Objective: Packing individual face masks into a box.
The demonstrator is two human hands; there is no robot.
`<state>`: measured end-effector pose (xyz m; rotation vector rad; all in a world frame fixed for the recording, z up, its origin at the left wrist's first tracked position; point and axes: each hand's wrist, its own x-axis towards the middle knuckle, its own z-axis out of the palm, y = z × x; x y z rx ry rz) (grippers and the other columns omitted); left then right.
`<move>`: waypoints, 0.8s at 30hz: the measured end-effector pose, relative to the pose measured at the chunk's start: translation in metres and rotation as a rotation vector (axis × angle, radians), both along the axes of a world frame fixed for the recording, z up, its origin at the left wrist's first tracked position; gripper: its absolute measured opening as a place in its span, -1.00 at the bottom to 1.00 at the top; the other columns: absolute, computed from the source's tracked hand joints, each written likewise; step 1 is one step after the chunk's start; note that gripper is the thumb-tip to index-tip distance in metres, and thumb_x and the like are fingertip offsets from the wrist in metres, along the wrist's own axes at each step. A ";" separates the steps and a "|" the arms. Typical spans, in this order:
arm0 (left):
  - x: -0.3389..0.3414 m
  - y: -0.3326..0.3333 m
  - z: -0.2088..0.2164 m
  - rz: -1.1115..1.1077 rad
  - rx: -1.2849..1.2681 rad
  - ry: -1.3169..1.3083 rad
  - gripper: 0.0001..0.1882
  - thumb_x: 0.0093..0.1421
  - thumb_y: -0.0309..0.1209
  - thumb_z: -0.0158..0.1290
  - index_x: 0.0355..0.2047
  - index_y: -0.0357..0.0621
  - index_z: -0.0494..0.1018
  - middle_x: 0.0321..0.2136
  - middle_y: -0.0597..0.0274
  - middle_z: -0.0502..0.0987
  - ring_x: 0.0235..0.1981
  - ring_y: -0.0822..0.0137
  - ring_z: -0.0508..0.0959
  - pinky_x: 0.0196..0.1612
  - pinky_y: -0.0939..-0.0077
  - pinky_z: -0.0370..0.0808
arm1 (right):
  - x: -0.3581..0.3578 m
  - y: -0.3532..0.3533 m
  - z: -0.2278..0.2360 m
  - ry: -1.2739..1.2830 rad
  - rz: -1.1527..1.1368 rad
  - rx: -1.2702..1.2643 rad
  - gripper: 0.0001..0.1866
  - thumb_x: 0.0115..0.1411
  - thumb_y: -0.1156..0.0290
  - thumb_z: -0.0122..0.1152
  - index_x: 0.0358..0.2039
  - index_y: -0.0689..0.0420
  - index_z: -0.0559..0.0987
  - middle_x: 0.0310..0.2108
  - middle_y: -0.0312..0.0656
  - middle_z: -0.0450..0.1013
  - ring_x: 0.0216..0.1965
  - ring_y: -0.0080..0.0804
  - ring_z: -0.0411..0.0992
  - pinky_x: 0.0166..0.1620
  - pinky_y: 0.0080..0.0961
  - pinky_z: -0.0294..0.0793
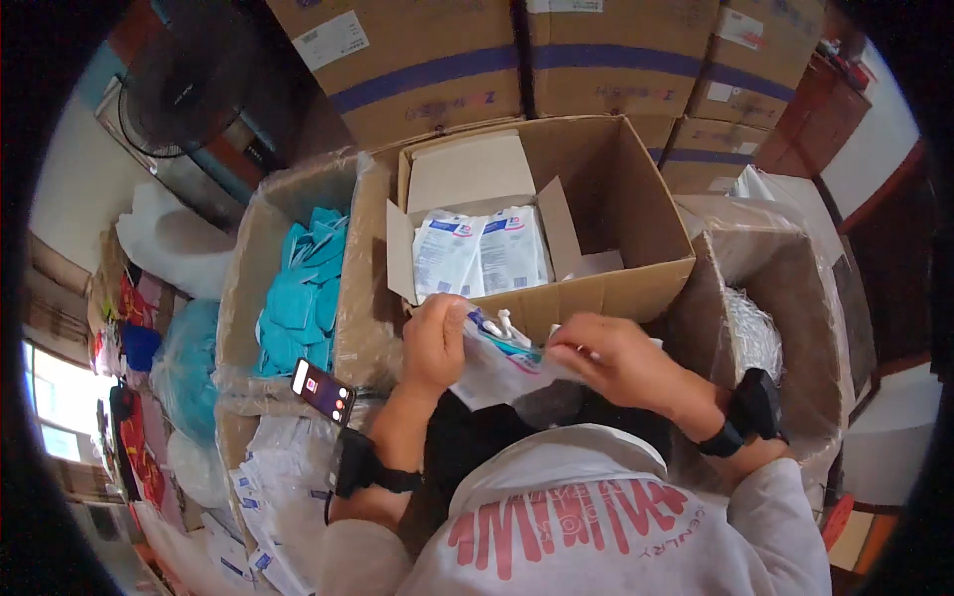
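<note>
In front of me, a white printed plastic pouch [497, 375] hangs between both hands, its mouth at the top. My left hand [434, 343] is closed on the pouch's left edge. At the opposite side my right hand [624, 366] pinches the edge near the opening; its fingertips are partly hidden. A folded teal piece [517, 348] and a small white plastic item [508, 326] show at the mouth. Just beyond, an open white inner carton [474, 167] holds filled white pouches [512, 253] standing in two rows.
A large cardboard box [636, 199] surrounds the inner carton. On the left, a lined box [237, 318] holds folded teal pieces [301, 308], with loose pouches [283, 487] nearer me. A lined box [810, 328] on the right holds white pieces [752, 333]. A phone [323, 391] sits by my left forearm.
</note>
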<state>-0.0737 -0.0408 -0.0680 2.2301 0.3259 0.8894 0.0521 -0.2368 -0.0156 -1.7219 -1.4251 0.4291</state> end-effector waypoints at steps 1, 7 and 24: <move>0.002 -0.003 0.003 0.000 0.028 -0.030 -0.77 0.20 -0.35 -0.19 -0.46 -0.25 0.36 -0.58 -0.02 0.40 -0.49 -0.05 0.42 -0.43 0.27 0.33 | -0.003 0.004 -0.001 0.011 0.014 -0.050 -0.81 0.11 0.33 0.06 -0.43 0.22 0.45 -0.49 -0.05 0.38 -0.43 -0.09 0.37 -0.36 -0.34 0.36; -0.004 -0.009 0.007 0.116 0.144 -0.120 -0.79 0.19 -0.38 -0.18 -0.47 -0.25 0.37 -0.57 0.02 0.41 -0.51 -0.01 0.41 -0.45 0.26 0.33 | -0.006 0.015 -0.024 0.773 -0.027 -0.175 -0.86 0.12 0.41 0.10 -0.36 0.19 0.40 -0.51 -0.28 0.37 -0.46 -0.55 0.35 -0.40 -0.60 0.36; -0.016 -0.003 -0.024 0.180 0.091 -0.138 -0.77 0.21 -0.38 -0.23 -0.46 -0.29 0.33 -0.55 -0.01 0.40 -0.50 -0.02 0.40 -0.41 0.24 0.32 | 0.058 0.009 0.005 0.921 -0.568 0.639 -0.85 0.21 0.27 -0.07 -0.33 0.06 0.38 -0.42 -0.41 0.28 -0.36 -0.66 0.24 -0.31 -0.66 0.29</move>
